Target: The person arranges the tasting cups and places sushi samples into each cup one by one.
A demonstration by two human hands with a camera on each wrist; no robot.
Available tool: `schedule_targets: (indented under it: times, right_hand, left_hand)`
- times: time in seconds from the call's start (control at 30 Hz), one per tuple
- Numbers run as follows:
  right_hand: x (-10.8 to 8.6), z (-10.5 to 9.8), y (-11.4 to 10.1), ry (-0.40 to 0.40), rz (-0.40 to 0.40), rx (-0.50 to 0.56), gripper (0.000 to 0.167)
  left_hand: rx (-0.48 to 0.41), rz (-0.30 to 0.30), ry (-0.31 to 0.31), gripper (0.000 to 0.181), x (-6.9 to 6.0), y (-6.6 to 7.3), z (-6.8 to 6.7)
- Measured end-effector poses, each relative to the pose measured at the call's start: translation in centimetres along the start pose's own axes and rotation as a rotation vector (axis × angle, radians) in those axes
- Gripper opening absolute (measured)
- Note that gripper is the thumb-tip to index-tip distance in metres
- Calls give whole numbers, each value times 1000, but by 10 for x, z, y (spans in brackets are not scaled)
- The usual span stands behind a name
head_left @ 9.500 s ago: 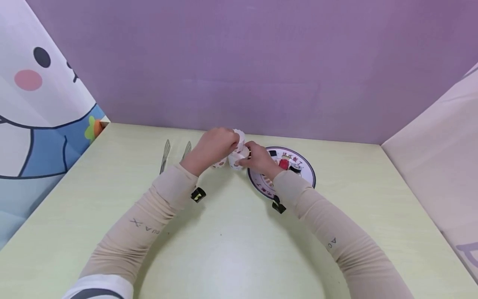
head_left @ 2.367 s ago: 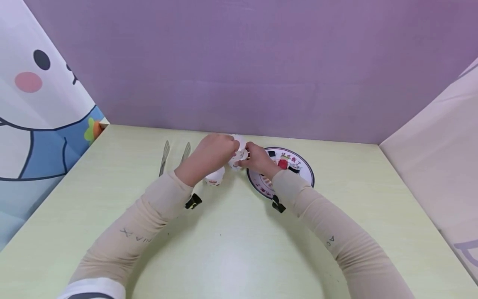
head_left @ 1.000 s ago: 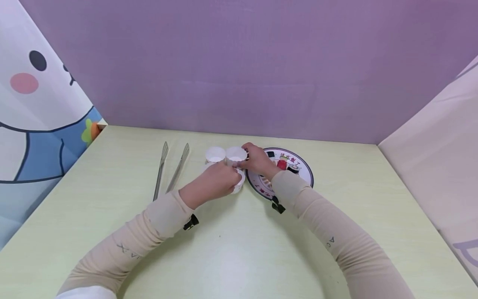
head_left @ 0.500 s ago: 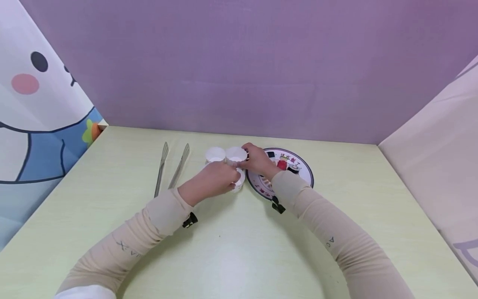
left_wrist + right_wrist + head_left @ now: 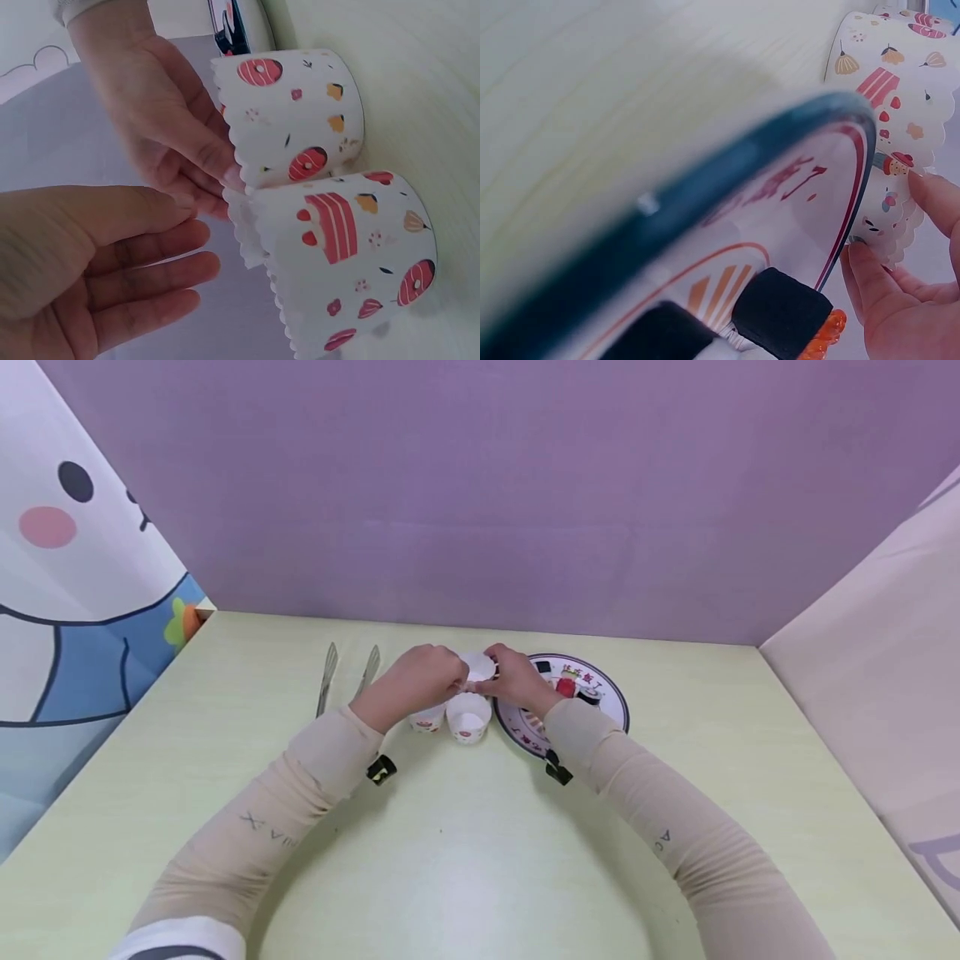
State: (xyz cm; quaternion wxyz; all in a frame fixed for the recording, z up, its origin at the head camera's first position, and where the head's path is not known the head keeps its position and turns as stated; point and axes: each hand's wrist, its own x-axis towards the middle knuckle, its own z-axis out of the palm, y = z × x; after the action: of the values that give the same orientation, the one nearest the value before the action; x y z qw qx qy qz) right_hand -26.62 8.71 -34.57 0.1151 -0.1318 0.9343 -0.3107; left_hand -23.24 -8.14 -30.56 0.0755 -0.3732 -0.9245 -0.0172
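Several white paper baking cups with scalloped rims and printed sweets stand close together on the table. The head view shows a front right cup (image 5: 469, 718), a front left cup (image 5: 427, 720) and a back right cup (image 5: 480, 666); my left hand covers the spot behind the front left one. My left hand (image 5: 420, 681) hovers over the back left side. In the left wrist view its fingers (image 5: 150, 281) are loosely bent beside the cup rims, with nothing visible between them. My right hand (image 5: 517, 681) pinches the back right cup at its rim, thumb and fingers on its wall.
A round plate (image 5: 617, 706) with a dark blue rim and several sushi pieces (image 5: 566, 687) stands right of the cups, partly under my right wrist. Metal tongs (image 5: 327, 677) lie to the left, partly behind my left arm. A purple panel (image 5: 480, 510) borders the table's back.
My left hand has lifted off the front right cup and moved back and left, uncovering both front cups. My right hand stays at the back right cup.
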Motion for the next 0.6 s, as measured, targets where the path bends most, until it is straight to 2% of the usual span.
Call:
schedule_targets:
  times: [0.17,0.37,0.6]
  right_hand:
    - [1,1,0,2,-6,-14,64]
    - [0,1,-2,5,-30,-2,62]
    - [-1,1,1,6,-27,7,58]
  left_hand:
    - [-21,-15,-28,6,9,-3,2]
    - [-52,-32,-31,11,18,-3,7]
    - [-25,-60,-47,4,26,0,13]
